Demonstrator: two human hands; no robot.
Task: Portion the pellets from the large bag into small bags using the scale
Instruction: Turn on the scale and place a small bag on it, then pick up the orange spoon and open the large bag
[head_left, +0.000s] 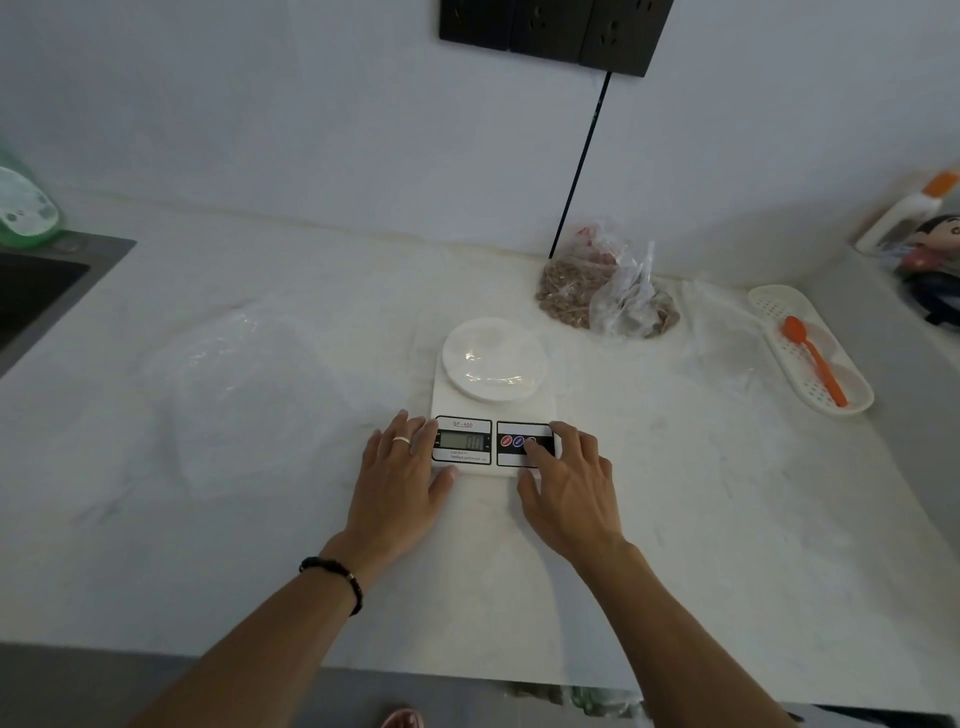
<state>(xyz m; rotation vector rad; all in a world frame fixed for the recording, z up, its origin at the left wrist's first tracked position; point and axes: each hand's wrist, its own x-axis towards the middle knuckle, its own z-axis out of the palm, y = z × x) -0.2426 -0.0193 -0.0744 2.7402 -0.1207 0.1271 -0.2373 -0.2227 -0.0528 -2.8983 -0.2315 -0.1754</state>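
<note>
Scale: white digital kitchen scale (493, 410) sits at the middle of a pale marble counter (675, 519), round weighing plate (493, 359) bare, display (463, 441) lit though the digits are too blurred to read
Left hand: left hand (402, 478) lies flat against the scale's left edge, fingers straight, thumb at the near corner, holding nothing; a ring and a dark bead bracelet (335, 581) show
Right hand: right hand (569, 483) rests at the scale's right front corner, fingers relaxed, one fingertip on the button panel (519, 442), gripping nothing
Pellets: large clear bag of brown pellets (605, 296) slumps against the wall behind and right of the scale, well apart from both hands
Small bags: clear plastic bags (724, 338) lie flat just right of the pellets; more clear plastic sheeting (244, 374) is spread left of the scale
Spoon: orange spoon (813, 364) lies in a white slotted tray (779, 301) near the counter's right edge
Surroundings: dark sink (47, 291) at far left, black wall sockets (550, 31) above
</note>
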